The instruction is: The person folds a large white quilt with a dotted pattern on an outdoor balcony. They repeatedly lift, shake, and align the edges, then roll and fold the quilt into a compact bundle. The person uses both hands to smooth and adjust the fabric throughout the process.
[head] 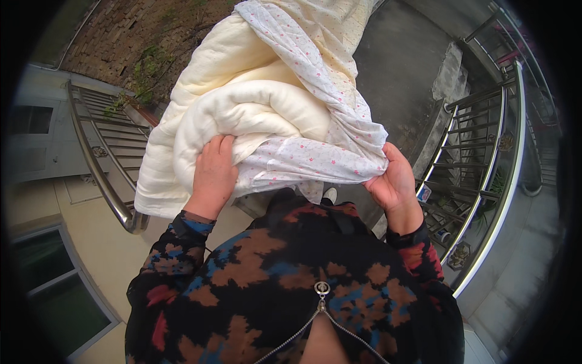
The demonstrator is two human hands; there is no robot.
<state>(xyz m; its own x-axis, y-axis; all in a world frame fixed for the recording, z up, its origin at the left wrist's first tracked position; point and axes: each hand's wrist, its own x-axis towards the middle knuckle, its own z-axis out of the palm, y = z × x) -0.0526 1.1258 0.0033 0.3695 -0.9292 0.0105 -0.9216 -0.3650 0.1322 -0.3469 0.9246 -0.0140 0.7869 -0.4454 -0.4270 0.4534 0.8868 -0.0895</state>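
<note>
A thick cream-white quilt (254,107) hangs in folds before me, with one edge rolled over. A white fabric quilt cover (309,157) with small pink flowers is bunched along its right side. My left hand (214,175) grips the quilt's near edge, its fingers curled in where padding and cover meet. At the right, the gathered end of the cover is pinched in my right hand (392,186), between thumb and fingers. Some fingertips of both hands are hidden in the fabric. The quilt's far end runs past the top of the view.
Metal railings stand on both sides: the left railing (102,159), partly behind the quilt, and the right railing (489,182). Grey concrete ground (395,59) lies ahead. Brick paving (113,38) and a leafy plant (148,75) are at upper left, a window (59,282) lower left.
</note>
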